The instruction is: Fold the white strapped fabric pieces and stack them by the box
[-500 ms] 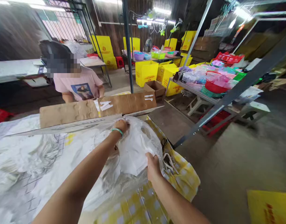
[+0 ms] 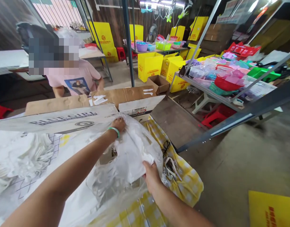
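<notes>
A clear plastic bag (image 2: 107, 183) lies across the near table with white cloth (image 2: 133, 154) in and around it. My left hand (image 2: 118, 124), a green bangle on its wrist, is closed on the bag's far side, by the cardboard flap. Lower and to the right, my right hand (image 2: 151, 175) pinches the white cloth between thumb and fingers; whether bag film is caught too, I cannot tell. White straps (image 2: 172, 167) and a black cord (image 2: 166, 147) lie right of the bag. Piled white fabric pieces (image 2: 29, 154) sit at the left.
A cardboard box (image 2: 64, 118) with raised flaps borders the table's far side; a person in a pink shirt (image 2: 76, 78) is beyond it. A slanting metal post (image 2: 206, 137) stands right. Colourful baskets (image 2: 230, 83) fill a side table. A yellow checked cloth (image 2: 187, 179) covers the near table's edge.
The view has tilted down slightly. Both hands keep their hold and sit a little further left in view. More of the box's printed side shows, and the person leans further left.
</notes>
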`<state>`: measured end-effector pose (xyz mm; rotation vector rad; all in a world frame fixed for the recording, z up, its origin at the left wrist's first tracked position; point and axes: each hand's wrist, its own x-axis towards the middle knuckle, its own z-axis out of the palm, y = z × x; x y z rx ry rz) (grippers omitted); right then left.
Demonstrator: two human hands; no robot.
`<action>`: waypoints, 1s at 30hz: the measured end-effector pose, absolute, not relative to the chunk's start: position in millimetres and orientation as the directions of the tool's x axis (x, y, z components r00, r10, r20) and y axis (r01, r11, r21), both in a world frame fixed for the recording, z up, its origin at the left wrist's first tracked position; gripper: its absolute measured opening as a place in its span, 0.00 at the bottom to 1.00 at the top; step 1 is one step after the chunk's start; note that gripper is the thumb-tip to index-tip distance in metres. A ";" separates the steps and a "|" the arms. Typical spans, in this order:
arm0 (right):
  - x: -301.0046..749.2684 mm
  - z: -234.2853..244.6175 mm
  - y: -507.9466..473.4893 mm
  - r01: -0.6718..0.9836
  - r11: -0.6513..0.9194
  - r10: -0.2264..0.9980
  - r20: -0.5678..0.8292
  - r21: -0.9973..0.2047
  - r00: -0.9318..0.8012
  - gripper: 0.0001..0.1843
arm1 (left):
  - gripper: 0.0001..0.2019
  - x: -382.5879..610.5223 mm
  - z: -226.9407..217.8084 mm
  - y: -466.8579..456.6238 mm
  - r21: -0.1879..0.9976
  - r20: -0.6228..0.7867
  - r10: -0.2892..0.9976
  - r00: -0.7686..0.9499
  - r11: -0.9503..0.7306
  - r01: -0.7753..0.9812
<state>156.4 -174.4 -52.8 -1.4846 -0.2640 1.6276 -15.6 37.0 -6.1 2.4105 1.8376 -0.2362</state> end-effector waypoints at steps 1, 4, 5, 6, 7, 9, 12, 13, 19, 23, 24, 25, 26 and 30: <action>157.1 -48.5 -181.9 -0.434 -0.584 0.727 -0.680 -0.686 0.099 0.27 | 0.19 -15.7 -4.0 32.6 -0.038 -0.187 0.953 0.239 -0.251 0.967; 168.6 -20.6 -211.9 -0.179 -0.443 0.883 -0.462 -0.879 0.081 0.32 | 0.18 -14.0 7.9 7.7 -0.081 -0.201 0.958 0.203 -0.223 0.971; 175.3 -6.6 -218.8 -0.035 -0.322 0.944 -0.323 -0.946 0.070 0.31 | 0.18 -10.4 12.2 -4.5 -0.088 -0.193 0.956 0.222 -0.242 0.966; 182.8 8.2 -221.1 0.116 -0.174 0.984 -0.168 -0.978 0.064 0.30 | 0.18 -4.1 15.4 -17.8 -0.086 -0.187 0.947 0.262 -0.281 0.956; 190.9 22.1 -217.2 0.263 -0.029 0.998 -0.015 -0.964 0.054 0.26 | 0.19 4.8 17.0 -31.5 -0.075 -0.181 0.932 0.314 -0.331 0.941; 207.3 39.7 -190.5 0.497 0.137 0.969 0.221 -0.857 0.114 0.25 | 0.19 28.0 13.6 -56.2 -0.021 -0.191 0.892 0.409 -0.421 0.907; 230.2 26.4 -124.4 0.629 0.042 0.964 0.197 -0.776 0.180 0.54 | 0.23 58.0 -7.8 -77.8 0.026 -0.217 0.904 0.367 -0.371 0.928; 237.6 13.8 -103.9 0.636 -0.043 0.980 0.091 -0.770 0.176 0.56 | 0.27 62.3 -17.1 -80.8 0.033 -0.228 0.915 0.332 -0.333 0.942; 270.7 -6.9 -70.8 0.367 -0.346 0.908 -0.406 -0.864 -0.100 0.20 | 0.50 34.6 -55.9 -87.6 0.111 -0.226 0.910 0.347 -0.330 0.938; 261.8 69.1 -91.7 0.039 -0.193 0.969 -0.196 -0.980 -0.148 0.17 | 0.51 18.8 -60.5 -92.9 0.149 -0.286 0.865 0.413 -0.385 0.911; 256.9 86.5 -95.3 0.022 -0.168 0.970 -0.170 -0.985 -0.172 0.16 | 0.52 17.5 -59.8 -93.1 0.160 -0.321 0.854 0.410 -0.378 0.912; 252.2 100.0 -98.0 0.022 -0.147 0.970 -0.148 -0.989 -0.193 0.15 | 0.53 16.7 -58.4 -92.4 0.169 -0.355 0.844 0.403 -0.366 0.915; 247.9 109.2 -99.8 0.033 -0.125 0.971 -0.129 -0.992 -0.203 0.16 | 0.53 16.3 -56.3 -90.7 0.179 -0.381 0.834 0.399 -0.357 0.917; 238.5 113.8 -101.2 0.035 -0.063 0.979 -0.069 -0.997 -0.193 0.17 | 0.41 16.6 -44.5 -72.9 0.228 -0.356 0.828 0.434 -0.373 0.899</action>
